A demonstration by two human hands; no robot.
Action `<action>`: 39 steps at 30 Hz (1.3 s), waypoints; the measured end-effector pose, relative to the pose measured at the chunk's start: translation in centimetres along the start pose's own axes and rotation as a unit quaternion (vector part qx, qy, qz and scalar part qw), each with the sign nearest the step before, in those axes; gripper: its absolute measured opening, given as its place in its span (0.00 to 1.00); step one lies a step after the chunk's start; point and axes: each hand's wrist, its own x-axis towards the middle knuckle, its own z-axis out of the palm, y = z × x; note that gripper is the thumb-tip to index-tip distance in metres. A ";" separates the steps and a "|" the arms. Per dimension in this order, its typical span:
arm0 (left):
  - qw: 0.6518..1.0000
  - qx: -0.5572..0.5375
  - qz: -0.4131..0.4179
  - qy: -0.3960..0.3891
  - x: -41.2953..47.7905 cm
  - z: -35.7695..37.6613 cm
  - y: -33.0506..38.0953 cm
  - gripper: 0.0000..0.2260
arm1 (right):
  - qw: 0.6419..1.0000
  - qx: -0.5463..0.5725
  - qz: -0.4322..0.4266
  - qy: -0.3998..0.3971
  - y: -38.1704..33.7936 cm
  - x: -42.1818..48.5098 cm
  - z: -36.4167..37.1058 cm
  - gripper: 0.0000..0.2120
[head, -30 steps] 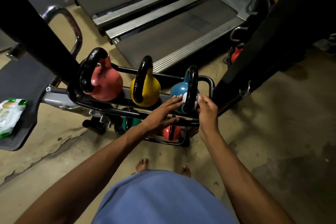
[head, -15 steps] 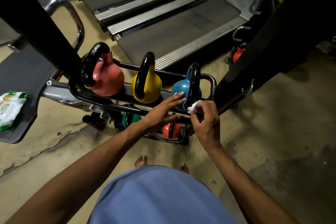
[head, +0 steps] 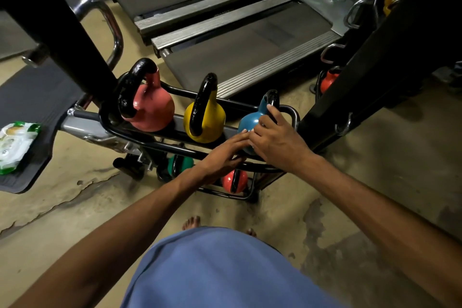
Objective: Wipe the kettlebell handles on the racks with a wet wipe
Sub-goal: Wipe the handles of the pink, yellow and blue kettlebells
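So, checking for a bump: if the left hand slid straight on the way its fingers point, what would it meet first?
The blue kettlebell: fingertips of the left hand seem to touch its body, beside the right hand; depth is unclear.

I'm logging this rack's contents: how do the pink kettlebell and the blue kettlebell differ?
The pink kettlebell is clearly bigger than the blue kettlebell. The pink one stands at the top rack's left end, the blue one at its right end. Nothing touches the pink one; the right hand grips the blue one's handle. Both stand upright and have black handles.
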 end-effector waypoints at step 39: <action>1.000 -0.008 0.017 -0.003 0.0 0.1 -0.1 0.33 | 0.462 0.732 0.499 0.040 -2.0 -1.9 1.5 0.16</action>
